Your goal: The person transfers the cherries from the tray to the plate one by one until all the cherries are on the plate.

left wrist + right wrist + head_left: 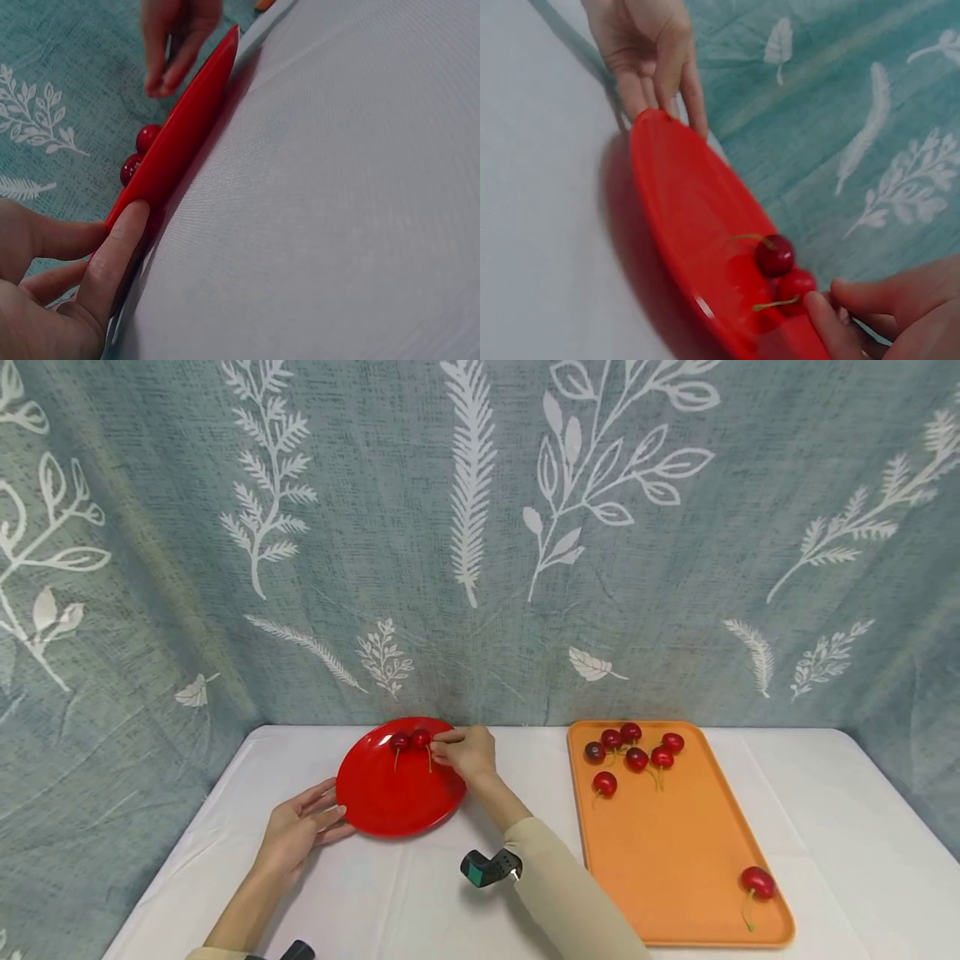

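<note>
My left hand (294, 827) grips the left edge of a round, shallow red plate (405, 802). Its fingers reach the rim in the left wrist view too. Two dark red cherries with green stems lie side by side near the plate's far edge, the left cherry (400, 742) and the right cherry (421, 738). Over the plate's right side, my right hand (468, 752) has its fingertips close beside the right cherry, which is not between them. From the left wrist view, those fingertips (156, 91) show a small gap from both cherries (148, 138).
An orange rectangular tray (667, 860) lies to the right, with several cherries (636, 759) grouped at its far end. One more cherry (757, 882) sits near its front right corner. A white cloth (420, 902) covers the table, and a patterned teal curtain (375, 568) hangs behind.
</note>
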`<state>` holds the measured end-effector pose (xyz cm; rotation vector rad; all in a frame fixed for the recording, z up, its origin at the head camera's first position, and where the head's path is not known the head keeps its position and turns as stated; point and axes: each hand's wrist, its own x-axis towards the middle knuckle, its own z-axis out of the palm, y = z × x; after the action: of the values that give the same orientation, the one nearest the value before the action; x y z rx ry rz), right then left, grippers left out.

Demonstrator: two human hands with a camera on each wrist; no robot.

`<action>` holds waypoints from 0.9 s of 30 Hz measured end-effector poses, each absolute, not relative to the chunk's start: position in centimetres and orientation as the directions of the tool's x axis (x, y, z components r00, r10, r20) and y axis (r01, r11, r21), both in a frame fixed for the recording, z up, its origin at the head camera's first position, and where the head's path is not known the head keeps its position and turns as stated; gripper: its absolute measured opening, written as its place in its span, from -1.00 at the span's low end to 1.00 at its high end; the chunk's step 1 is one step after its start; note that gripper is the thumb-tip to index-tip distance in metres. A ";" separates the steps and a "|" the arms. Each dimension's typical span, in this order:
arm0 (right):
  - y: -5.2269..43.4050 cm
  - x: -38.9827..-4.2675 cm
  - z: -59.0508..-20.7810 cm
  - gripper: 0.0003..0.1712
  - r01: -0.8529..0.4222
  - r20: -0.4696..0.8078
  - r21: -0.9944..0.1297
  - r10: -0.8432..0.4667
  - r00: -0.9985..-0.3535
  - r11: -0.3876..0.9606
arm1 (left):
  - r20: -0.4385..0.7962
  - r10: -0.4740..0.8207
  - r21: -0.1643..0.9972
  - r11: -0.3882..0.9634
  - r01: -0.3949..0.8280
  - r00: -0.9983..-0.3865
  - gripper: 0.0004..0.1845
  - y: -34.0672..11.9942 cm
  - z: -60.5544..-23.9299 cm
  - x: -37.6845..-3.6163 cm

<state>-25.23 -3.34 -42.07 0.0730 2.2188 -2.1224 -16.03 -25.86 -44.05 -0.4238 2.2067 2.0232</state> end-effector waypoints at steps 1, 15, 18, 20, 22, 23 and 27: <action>-3.1 -25.1 -41.7 -0.85 0.077 -0.079 -0.996 -0.029 -0.996 0.045 | -0.273 -0.126 0.957 0.069 -0.283 -0.954 -0.35 -25.9 -44.1 -16.0; 0.8 -23.7 -36.1 -0.76 -0.074 0.058 -0.995 -0.201 -0.978 0.073 | -0.276 -0.130 0.956 0.068 -0.286 -0.952 -0.34 -25.8 -44.3 -16.0; 2.0 -23.5 -35.1 -0.76 -0.108 0.091 -0.991 -0.210 -0.974 0.073 | -0.274 -0.130 0.957 0.062 -0.284 -0.953 -0.35 -25.9 -44.3 -16.0; 2.9 -23.4 -34.4 -0.75 -0.115 0.098 -0.991 -0.205 -0.974 0.070 | -0.271 -0.128 0.958 0.064 -0.281 -0.954 -0.35 -25.9 -44.4 -16.0; 3.9 -23.1 -33.7 -0.74 -0.124 0.110 -0.990 -0.201 -0.973 0.061 | -0.268 -0.126 0.958 0.070 -0.278 -0.955 -0.35 -26.0 -44.4 -16.0; 4.4 -23.0 -33.3 -0.74 -0.132 0.117 -0.989 -0.199 -0.973 0.064 | -0.266 -0.125 0.958 0.077 -0.277 -0.956 -0.35 -26.0 -44.4 -16.0; 6.6 -22.2 -32.6 -0.74 -0.179 0.156 -0.978 -0.197 -0.968 0.105 | -0.265 -0.122 0.959 0.073 -0.275 -0.957 -0.35 -25.9 -44.4 -15.9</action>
<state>-22.21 6.64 -32.64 -0.3948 2.3244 -2.0554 -15.91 -25.88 -44.38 -0.4115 2.2136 2.0227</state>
